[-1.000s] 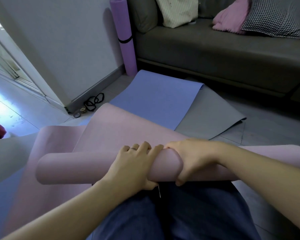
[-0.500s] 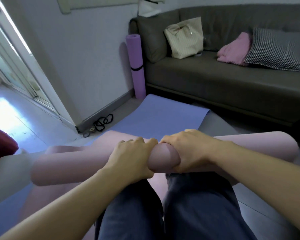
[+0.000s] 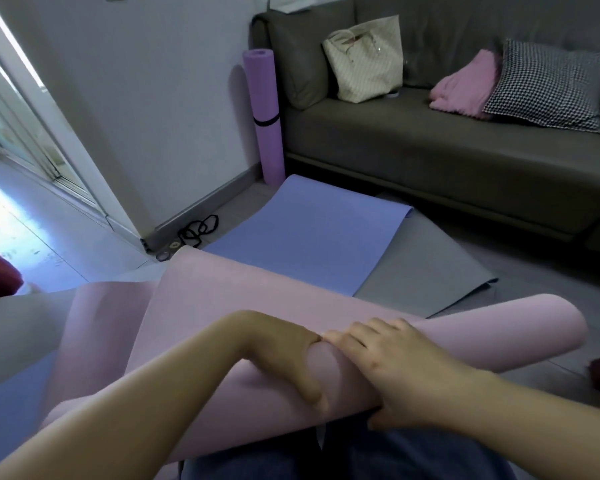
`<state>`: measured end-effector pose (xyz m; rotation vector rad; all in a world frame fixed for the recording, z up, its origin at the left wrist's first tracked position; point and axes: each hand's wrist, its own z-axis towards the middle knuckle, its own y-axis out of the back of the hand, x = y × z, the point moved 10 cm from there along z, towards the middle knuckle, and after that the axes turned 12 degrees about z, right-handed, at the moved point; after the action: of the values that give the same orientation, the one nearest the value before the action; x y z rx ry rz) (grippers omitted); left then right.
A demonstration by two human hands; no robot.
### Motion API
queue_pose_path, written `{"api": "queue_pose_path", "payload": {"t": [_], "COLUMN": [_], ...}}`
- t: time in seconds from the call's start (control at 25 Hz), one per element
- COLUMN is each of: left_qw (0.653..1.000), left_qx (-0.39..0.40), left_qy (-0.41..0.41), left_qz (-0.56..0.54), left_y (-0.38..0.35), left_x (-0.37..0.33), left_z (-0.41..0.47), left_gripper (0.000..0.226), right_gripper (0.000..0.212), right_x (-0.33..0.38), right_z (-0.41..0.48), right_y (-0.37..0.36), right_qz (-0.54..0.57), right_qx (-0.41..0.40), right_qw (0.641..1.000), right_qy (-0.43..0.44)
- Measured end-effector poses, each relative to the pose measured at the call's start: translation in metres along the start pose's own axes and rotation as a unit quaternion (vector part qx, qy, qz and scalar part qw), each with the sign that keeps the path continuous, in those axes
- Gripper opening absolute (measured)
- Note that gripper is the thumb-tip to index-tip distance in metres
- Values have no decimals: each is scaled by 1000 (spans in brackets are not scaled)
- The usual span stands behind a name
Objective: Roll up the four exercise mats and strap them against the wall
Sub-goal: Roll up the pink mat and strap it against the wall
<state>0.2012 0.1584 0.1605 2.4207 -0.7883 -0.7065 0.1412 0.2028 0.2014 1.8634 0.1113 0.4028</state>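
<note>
Pink mat, partly rolled, lies across the person's lap, its loose end spread toward the floor. Left hand grips the roll, thumb curled round the near side; its fingers are hidden behind the roll. Right hand just beside it, fingers draped over the top, thumb tucked under. Blue mat flat on the grey mat. Purple mat rolled, strapped, upright against the wall. Black straps by the skirting.
</note>
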Motion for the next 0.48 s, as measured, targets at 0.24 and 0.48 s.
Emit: {"api": "queue_pose_path", "payload": {"t": [0.24,0.48], "left_qw": [952,872], "left_qx": [-233,-412], "left_qy": [78,81], "left_qz": [185,252], "left_y": [12,4], "left_x": [9,13], "left_z": [-27,-60], "left_gripper": [85,98], "right_gripper": [72,65], "right_x": [-19,-15], "right_z": [33,58], "right_y": [-7,-10], "right_qz": [100,137], "right_qx": [98,278], "right_qw": [989,948], "right_qy": [-39,-77]}}
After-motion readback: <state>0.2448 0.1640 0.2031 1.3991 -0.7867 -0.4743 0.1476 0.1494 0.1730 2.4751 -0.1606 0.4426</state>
